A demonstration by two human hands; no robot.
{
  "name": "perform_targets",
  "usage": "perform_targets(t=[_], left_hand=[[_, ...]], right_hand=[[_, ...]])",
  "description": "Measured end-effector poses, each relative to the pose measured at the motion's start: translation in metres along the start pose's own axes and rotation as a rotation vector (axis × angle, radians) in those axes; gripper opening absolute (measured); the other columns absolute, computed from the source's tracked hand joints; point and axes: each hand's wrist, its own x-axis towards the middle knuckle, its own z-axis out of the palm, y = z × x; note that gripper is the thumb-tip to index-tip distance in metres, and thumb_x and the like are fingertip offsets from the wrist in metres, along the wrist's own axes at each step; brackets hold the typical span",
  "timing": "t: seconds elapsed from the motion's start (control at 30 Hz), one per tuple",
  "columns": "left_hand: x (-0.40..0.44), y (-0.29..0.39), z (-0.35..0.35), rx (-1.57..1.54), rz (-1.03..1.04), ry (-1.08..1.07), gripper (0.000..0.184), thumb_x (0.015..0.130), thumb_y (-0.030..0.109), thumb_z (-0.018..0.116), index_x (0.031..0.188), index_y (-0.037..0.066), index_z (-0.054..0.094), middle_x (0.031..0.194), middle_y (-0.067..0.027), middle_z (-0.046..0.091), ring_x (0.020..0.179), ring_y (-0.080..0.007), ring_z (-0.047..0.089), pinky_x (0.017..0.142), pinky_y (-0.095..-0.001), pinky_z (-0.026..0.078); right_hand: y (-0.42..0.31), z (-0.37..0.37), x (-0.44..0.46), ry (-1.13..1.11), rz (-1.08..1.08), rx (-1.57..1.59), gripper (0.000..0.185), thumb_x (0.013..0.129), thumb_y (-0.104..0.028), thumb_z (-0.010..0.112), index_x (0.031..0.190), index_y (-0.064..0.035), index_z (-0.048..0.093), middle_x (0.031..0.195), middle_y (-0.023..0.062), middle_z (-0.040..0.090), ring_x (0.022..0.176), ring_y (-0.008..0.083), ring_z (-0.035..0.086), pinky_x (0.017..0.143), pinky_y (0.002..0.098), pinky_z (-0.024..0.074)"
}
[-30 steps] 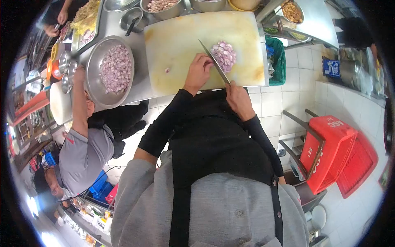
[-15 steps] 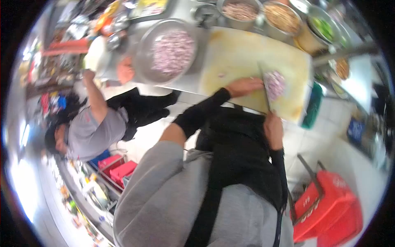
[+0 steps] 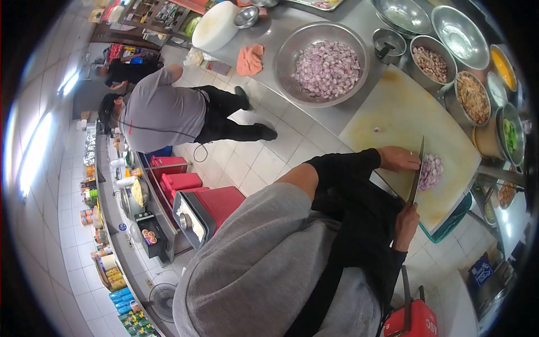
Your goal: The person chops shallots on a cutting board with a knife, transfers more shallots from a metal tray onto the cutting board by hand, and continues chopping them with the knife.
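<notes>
A knife (image 3: 418, 171) is in my right hand (image 3: 406, 220), its fingers wrapped round the handle. The blade stands along the left side of a small pile of chopped shallots (image 3: 431, 172) on the white cutting board (image 3: 393, 106). My left hand (image 3: 400, 159) rests on the board with its fingertips against the blade; the fingers are pressed together, and whether they hold anything is hidden. One small shallot piece (image 3: 377, 130) lies apart on the board. Left of the board a large steel bowl (image 3: 283, 62) holds many shallot pieces (image 3: 327, 68).
Metal bowls of food (image 3: 473, 98) line the board's far side. An orange cloth (image 3: 250, 60) and a round white block (image 3: 215, 26) are at the counter's left. A co-worker (image 3: 163, 109) stands on the tiled floor, another person (image 3: 130, 70) beyond. A red crate (image 3: 414, 321) is below right.
The view has swung left, so the board and my hands appear farther right. The co-worker has turned away from the counter. The knife remains beside the shallot pile.
</notes>
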Motion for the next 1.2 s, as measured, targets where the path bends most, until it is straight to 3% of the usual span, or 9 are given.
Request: perform_targets(t=[0.2, 0.3, 0.4, 0.6, 0.9, 1.1, 1.2], left_hand=[[0.001, -0.003, 0.003, 0.026, 0.039, 0.041, 0.041, 0.08, 0.003, 0.07, 0.12, 0.004, 0.062, 0.131, -0.0137, 0.062, 0.122, -0.0355, 0.062, 0.096, -0.0459, 0.058], [0.0, -0.004, 0.008, 0.001, 0.0, 0.002, 0.04, 0.08, 0.004, 0.069, 0.119, 0.004, 0.062, 0.131, -0.0136, 0.062, 0.122, -0.0353, 0.062, 0.096, -0.0458, 0.058], [0.0, -0.004, 0.008, 0.007, -0.02, -0.011, 0.04, 0.081, 0.005, 0.069, 0.12, 0.004, 0.062, 0.133, -0.0141, 0.061, 0.124, -0.0363, 0.061, 0.099, -0.0456, 0.057], [0.0, -0.007, 0.008, -0.044, -0.03, -0.053, 0.047, 0.08, 0.005, 0.071, 0.125, 0.003, 0.061, 0.136, -0.0147, 0.06, 0.127, -0.0365, 0.06, 0.103, -0.0456, 0.055], [0.001, -0.004, 0.008, -0.004, -0.013, -0.008, 0.05, 0.078, 0.005, 0.073, 0.127, 0.005, 0.062, 0.136, -0.0121, 0.063, 0.13, -0.0342, 0.059, 0.107, -0.0431, 0.054], [0.01, 0.014, -0.029, 0.203, -0.033, -0.139, 0.053, 0.081, 0.013, 0.073, 0.133, 0.006, 0.063, 0.144, -0.0131, 0.059, 0.144, -0.0354, 0.048, 0.121, -0.0472, 0.04], [0.004, 0.039, -0.059, 0.533, -0.451, 0.227, 0.055, 0.081, 0.013, 0.072, 0.135, 0.004, 0.063, 0.149, -0.0153, 0.056, 0.149, -0.04, 0.042, 0.125, -0.0523, 0.034]], right_hand=[[-0.006, -0.014, -0.002, -0.044, 0.024, -0.016, 0.032, 0.114, -0.027, 0.048, 0.105, 0.003, 0.055, 0.081, 0.0381, 0.065, 0.077, 0.0569, 0.065, 0.061, 0.0625, 0.0472], [-0.007, 0.0, 0.004, 0.052, -0.019, -0.06, 0.033, 0.114, -0.027, 0.048, 0.104, 0.0037, 0.055, 0.081, 0.0389, 0.065, 0.079, 0.057, 0.066, 0.061, 0.0629, 0.0461], [-0.022, -0.023, 0.004, -0.094, 0.111, 0.022, 0.034, 0.114, -0.027, 0.048, 0.104, 0.0042, 0.056, 0.081, 0.0396, 0.064, 0.081, 0.0584, 0.065, 0.062, 0.064, 0.0463], [-0.025, -0.015, 0.006, -0.055, 0.126, 0.078, 0.041, 0.113, -0.029, 0.048, 0.101, 0.0096, 0.059, 0.081, 0.0414, 0.063, 0.082, 0.0598, 0.064, 0.065, 0.0636, 0.0443], [-0.013, 0.009, 0.017, -0.01, 0.101, 0.109, 0.042, 0.113, -0.029, 0.049, 0.101, 0.0093, 0.059, 0.081, 0.0414, 0.063, 0.081, 0.0595, 0.065, 0.064, 0.0635, 0.0461], [-0.015, -0.012, 0.015, -0.001, 0.089, 0.113, 0.041, 0.113, -0.029, 0.05, 0.1, 0.0086, 0.06, 0.079, 0.0402, 0.063, 0.078, 0.0597, 0.064, 0.064, 0.0633, 0.044], [-0.025, -0.025, 0.006, 0.068, 0.05, 0.237, 0.041, 0.113, -0.03, 0.051, 0.1, 0.008, 0.06, 0.079, 0.0395, 0.064, 0.077, 0.0601, 0.063, 0.064, 0.0637, 0.0429]])
